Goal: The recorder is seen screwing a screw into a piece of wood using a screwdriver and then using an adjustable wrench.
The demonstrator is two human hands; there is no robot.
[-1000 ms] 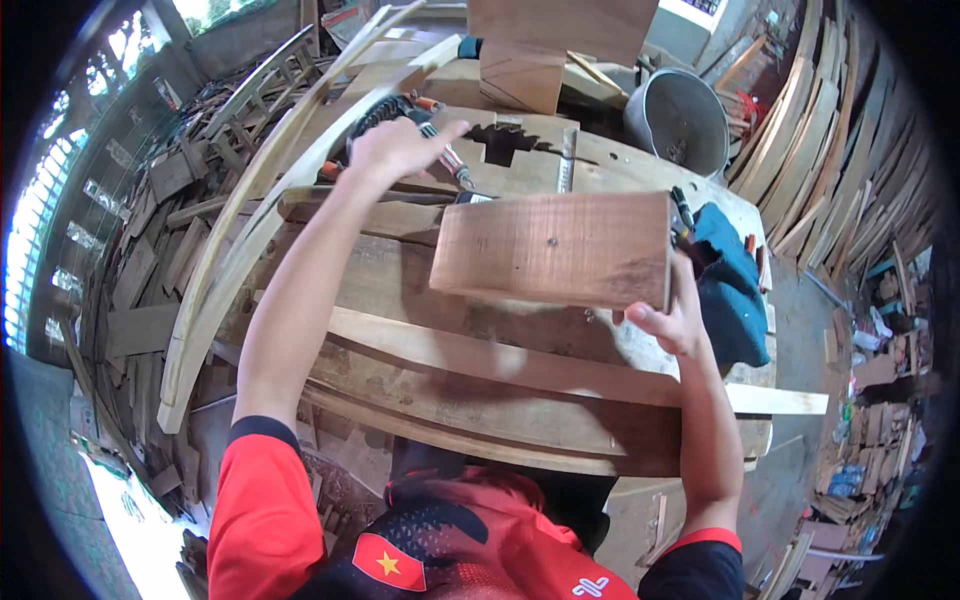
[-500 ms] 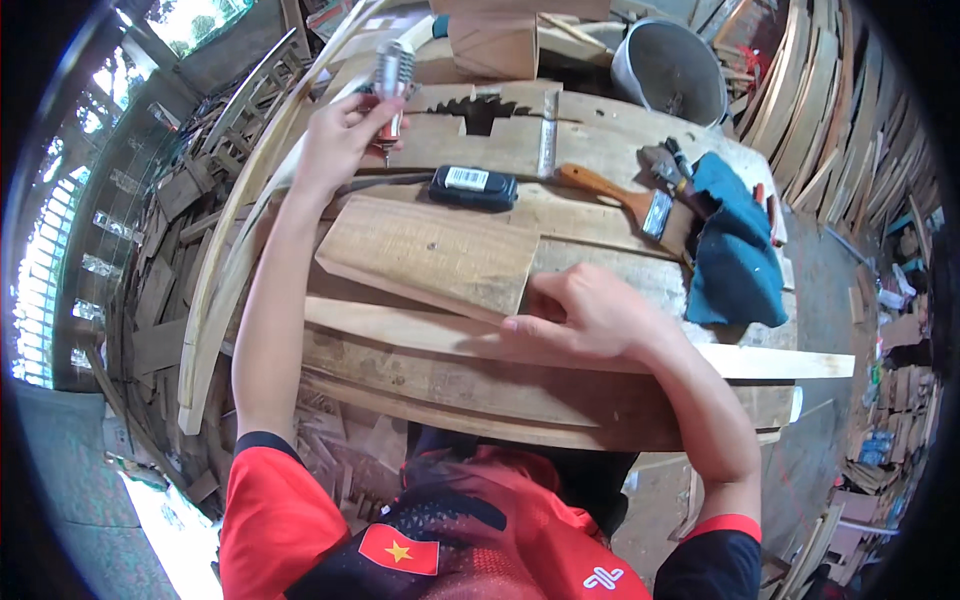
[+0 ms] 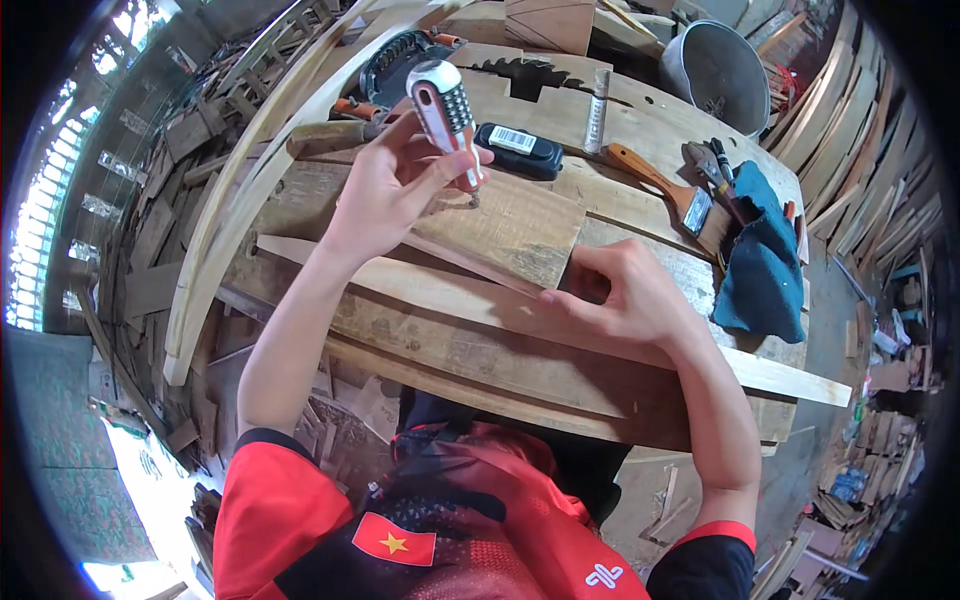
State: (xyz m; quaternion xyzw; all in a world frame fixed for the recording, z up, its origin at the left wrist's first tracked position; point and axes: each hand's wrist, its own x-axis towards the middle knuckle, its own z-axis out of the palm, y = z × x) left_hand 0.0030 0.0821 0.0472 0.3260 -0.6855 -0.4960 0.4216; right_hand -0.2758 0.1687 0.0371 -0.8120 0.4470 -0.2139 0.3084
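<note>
In the head view, my left hand (image 3: 385, 205) is closed on an upright screwdriver-like tool (image 3: 440, 110), silver and red with a dark ribbed section. Its lower tip is over a rectangular wooden block (image 3: 525, 235); whether it touches cannot tell. My right hand (image 3: 610, 290) grips the block's right end with thumb and curled fingers. Just behind the block are a black case with a white label (image 3: 518, 152), a paintbrush with a wooden handle (image 3: 650, 175) and a clear ruler (image 3: 598, 110). Pale planks (image 3: 780, 378) lie along the bench nearest me.
A teal cloth (image 3: 760, 280) and hand tools (image 3: 705, 160) lie at the bench's right. A black tool tray (image 3: 390, 62) is at the back left, a metal bucket (image 3: 715, 70) at the back right. Long curved strips (image 3: 230, 200) cross the left side; stacked boards (image 3: 830, 130) line the right.
A second ago my right hand held the block raised; it then came down onto the bench. My left hand lifted the tool from the back and has since brought it down over the block.
</note>
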